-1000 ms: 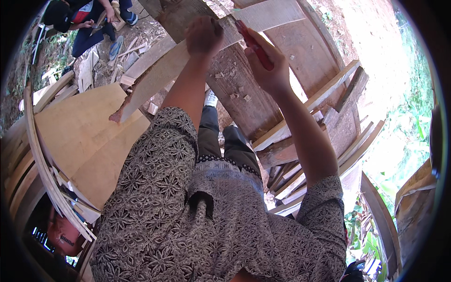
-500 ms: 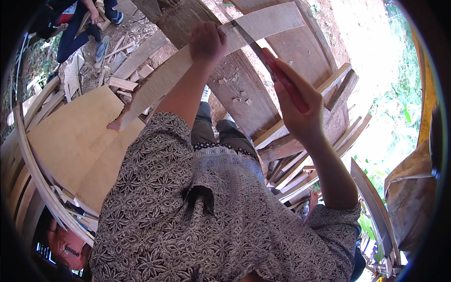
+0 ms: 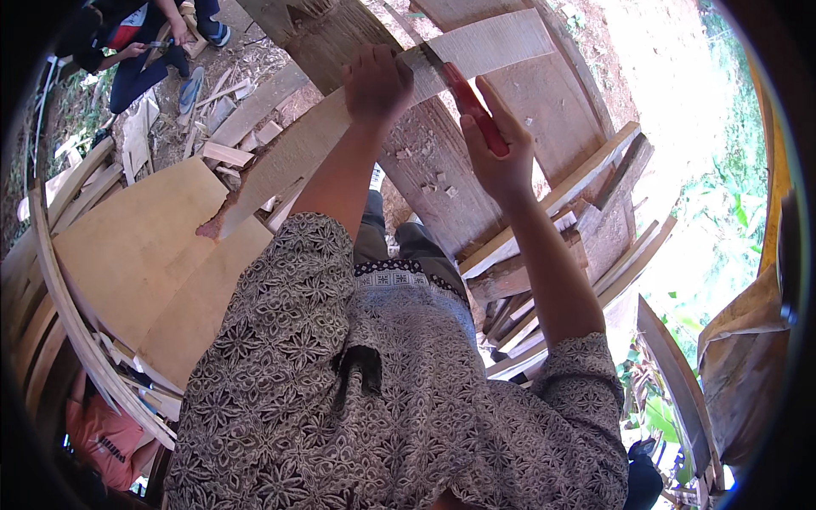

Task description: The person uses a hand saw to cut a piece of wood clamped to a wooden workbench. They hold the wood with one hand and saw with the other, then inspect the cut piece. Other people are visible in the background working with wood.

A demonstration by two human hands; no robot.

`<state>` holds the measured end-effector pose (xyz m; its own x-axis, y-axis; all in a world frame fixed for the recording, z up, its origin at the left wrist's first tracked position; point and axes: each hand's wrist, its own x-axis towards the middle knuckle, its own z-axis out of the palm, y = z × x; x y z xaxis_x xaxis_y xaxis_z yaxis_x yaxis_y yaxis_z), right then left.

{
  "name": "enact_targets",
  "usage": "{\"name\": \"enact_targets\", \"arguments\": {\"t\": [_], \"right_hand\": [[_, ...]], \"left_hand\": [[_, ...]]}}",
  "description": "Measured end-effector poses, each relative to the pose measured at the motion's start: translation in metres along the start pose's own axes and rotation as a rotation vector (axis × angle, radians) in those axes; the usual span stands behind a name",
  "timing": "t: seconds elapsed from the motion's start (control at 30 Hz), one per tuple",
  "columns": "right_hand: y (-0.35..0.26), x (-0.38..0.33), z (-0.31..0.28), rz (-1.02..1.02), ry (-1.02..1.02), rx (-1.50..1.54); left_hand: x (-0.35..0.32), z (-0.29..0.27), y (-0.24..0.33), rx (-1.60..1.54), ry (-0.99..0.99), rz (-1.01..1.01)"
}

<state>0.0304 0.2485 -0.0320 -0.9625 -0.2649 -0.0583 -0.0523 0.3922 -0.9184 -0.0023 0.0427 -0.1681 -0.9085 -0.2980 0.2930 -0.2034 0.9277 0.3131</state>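
A long, curved, pale wooden board point(image 3: 501, 41) lies across a weathered thick plank point(image 3: 429, 157). My left hand point(image 3: 376, 87) is closed on the board near its middle and bears down on it. My right hand point(image 3: 507, 166) grips the red handle of a handsaw point(image 3: 476, 110). The saw's dark, narrow blade crosses the board just right of my left hand; part of it is hidden by the board. At its lower left end the board is jagged and reaches over a wide pale sheet of wood point(image 3: 140, 246).
Curved wooden strips point(image 3: 72, 319) stand at the left. Offcuts point(image 3: 228, 154) litter the ground. A co-worker's hand point(image 3: 178, 32) holds a tool at the upper left; another person's orange shirt point(image 3: 106, 438) shows at the lower left. Stacked boards point(image 3: 633, 259) lie at the right.
My right hand has pushed the saw up and left, bringing the handle close to the board's edge. My left hand keeps its hold on the board. The co-worker's hands have shifted.
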Motion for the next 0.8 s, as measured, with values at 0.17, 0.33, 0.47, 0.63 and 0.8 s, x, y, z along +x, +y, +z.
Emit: {"name": "enact_targets", "arguments": {"t": [0.17, 0.33, 0.47, 0.63, 0.8], "right_hand": [[0.03, -0.02, -0.013, -0.246, -0.027, 0.088], [0.081, -0.052, -0.008, -0.014, -0.064, 0.075], [0.094, -0.072, -0.026, 0.031, -0.037, 0.012], [0.025, -0.101, -0.065, 0.079, -0.068, -0.033], [-0.052, -0.099, -0.093, 0.176, -0.167, -0.163]], "left_hand": [[0.001, 0.006, 0.0, -0.016, 0.054, 0.019], [0.001, 0.009, -0.003, 0.085, -0.057, -0.022], [0.003, 0.004, 0.005, -0.034, 0.009, 0.007], [0.001, 0.012, -0.006, -0.03, 0.064, 0.024], [0.004, 0.007, 0.0, -0.068, 0.08, 0.023]]}}
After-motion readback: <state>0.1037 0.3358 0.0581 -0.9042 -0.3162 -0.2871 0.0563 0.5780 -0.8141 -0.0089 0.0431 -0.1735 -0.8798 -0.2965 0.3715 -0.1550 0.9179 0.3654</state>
